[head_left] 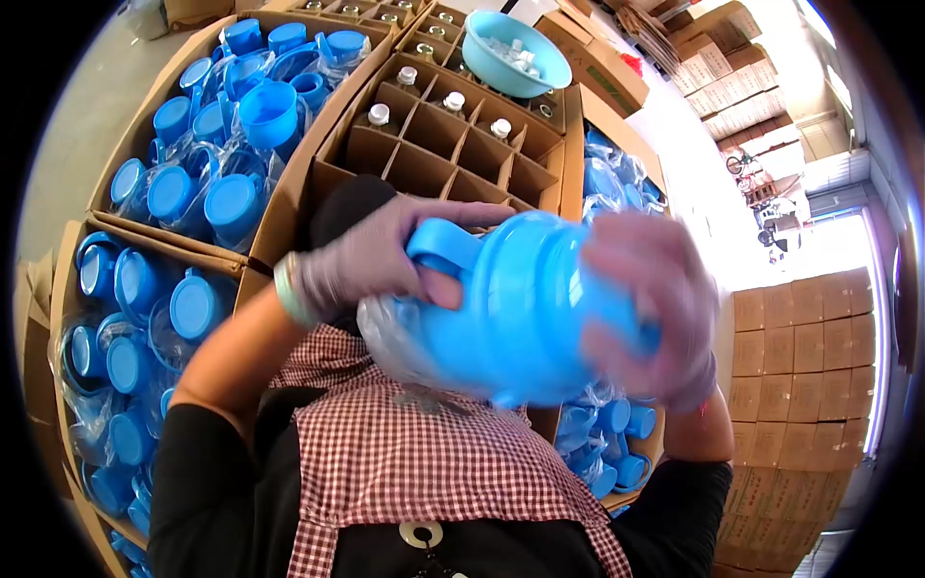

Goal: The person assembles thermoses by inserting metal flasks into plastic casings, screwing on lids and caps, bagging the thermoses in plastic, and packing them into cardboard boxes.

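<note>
A large blue plastic jug [530, 299] with a handle lies on its side in front of my chest, held between both gloved hands. My left hand [385, 255] is wrapped round its handle end, with a thumb against the body. Crumpled clear plastic [390, 342] hangs at that end, below my left hand. My right hand [655, 308], smeared by motion, closes over the other end of the jug. Beyond the jug stands a divided carton [434, 135] with several capped bottles in its far compartments.
Cartons of blue jugs in clear plastic stand at the left [207, 135] and lower left [135, 337], with more at the right [612, 178]. A light blue basin [515, 53] of small white pieces rests on cartons. Stacked boxes [800, 385] stand far right.
</note>
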The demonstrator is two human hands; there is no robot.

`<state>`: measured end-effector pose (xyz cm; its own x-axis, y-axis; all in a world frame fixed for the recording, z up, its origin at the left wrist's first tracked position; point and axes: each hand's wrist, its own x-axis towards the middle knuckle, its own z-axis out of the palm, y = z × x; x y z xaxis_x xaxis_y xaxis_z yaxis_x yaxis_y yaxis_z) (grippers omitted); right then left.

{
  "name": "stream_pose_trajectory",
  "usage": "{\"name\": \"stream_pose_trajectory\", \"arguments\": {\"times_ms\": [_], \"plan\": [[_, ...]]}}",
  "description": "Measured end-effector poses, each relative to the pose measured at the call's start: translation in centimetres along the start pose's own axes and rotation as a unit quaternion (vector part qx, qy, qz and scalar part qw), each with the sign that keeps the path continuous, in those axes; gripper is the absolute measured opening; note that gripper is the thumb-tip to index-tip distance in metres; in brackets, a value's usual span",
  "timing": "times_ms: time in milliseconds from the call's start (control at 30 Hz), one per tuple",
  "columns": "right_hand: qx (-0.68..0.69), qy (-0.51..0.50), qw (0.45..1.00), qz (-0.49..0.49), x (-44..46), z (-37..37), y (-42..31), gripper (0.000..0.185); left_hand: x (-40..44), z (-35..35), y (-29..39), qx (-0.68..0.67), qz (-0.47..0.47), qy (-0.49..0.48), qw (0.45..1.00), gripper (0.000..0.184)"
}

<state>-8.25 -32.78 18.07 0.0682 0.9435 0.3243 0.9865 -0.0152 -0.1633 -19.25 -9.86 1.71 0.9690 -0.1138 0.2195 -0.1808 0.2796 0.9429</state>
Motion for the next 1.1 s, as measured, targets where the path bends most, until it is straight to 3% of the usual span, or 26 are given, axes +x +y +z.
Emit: {"name": "stream_pose_trajectory", "arguments": {"times_ms": [33,67,100,267,367,400,433,500,567,633,700,733,867,900,933,967,1000,1033,1100], "plan": [[0.006,0.029,0.999,0.046,0.0,0.7,2.3,0.039,-0.9,2.3,-0.2,0.048,0.009,0.089,0.995,0.115],[0.025,0.052,0.997,0.047,0.0,2.0,4.9,0.038,-1.4,5.3,-1.9,0.239,0.044,0.223,0.944,0.110],[0.050,0.062,0.996,0.047,-0.1,2.8,6.3,0.037,-1.2,6.2,-2.7,0.232,0.041,0.274,0.932,0.103],[0.058,0.074,0.992,0.088,0.0,1.9,4.4,0.066,-1.1,3.3,-2.8,-0.006,0.054,0.208,0.977,0.103],[0.078,0.228,0.966,0.091,-3.4,3.0,5.9,0.085,-2.1,0.9,-1.6,-0.071,0.103,0.282,0.951,0.093],[0.091,0.318,0.937,0.115,-5.5,4.5,6.4,0.076,-2.8,0.4,-0.1,-0.105,0.074,0.320,0.939,0.082],[0.105,0.404,0.898,0.136,-7.8,6.3,7.0,0.068,-3.9,-2.0,-1.0,-0.106,0.082,0.293,0.947,0.064],[0.131,0.415,0.848,0.301,-13.5,11.3,8.8,0.035,-4.4,-4.1,-2.9,-0.256,0.088,0.364,0.891,0.057],[0.202,0.382,0.796,0.423,-17.1,17.7,8.9,0.013,-5.1,-6.5,-3.7,-0.335,0.117,0.296,0.887,0.059],[0.281,0.368,0.812,0.356,-13.8,19.1,4.3,0.010,-5.2,-8.3,-5.1,-0.401,0.135,0.249,0.871,0.062],[0.165,0.402,0.873,0.220,-11.1,19.5,3.4,0.010,-4.3,-7.3,-5.1,-0.428,0.130,0.288,0.847,0.063],[0.101,0.414,0.892,0.150,-10.3,19.4,3.4,0.011,-4.0,-6.2,-4.6,-0.467,0.122,0.248,0.840,0.063],[-0.004,0.257,0.966,0.020,-11.5,15.2,6.6,0.028,-3.8,-7.6,-7.1,-0.548,0.130,0.128,0.816,0.073],[0.070,0.270,0.956,0.085,-12.2,15.5,7.5,0.031,-3.3,-6.1,-5.9,-0.522,0.113,0.175,0.827,0.073],[0.143,0.281,0.937,0.149,-13.1,16.7,8.5,0.035,-2.8,-4.5,-4.6,-0.493,0.094,0.220,0.836,0.073],[0.514,0.270,0.773,0.255,-12.3,16.6,7.9,0.044,-2.4,-3.2,-4.0,-0.464,0.071,0.265,0.842,0.073],[0.757,0.368,0.420,0.339,-11.4,16.6,7.2,0.054,-2.0,-3.1,-5.2,-0.472,0.089,0.277,0.832,0.074],[0.815,0.300,0.409,0.280,-14.5,21.9,10.4,0.061,-1.7,-2.4,-5.4,-0.422,0.101,0.304,0.848,0.073],[0.846,0.250,0.399,0.248,-14.3,25.7,10.5,0.061,-1.6,-1.0,-5.4,-0.317,0.126,0.357,0.870,0.071]]}}
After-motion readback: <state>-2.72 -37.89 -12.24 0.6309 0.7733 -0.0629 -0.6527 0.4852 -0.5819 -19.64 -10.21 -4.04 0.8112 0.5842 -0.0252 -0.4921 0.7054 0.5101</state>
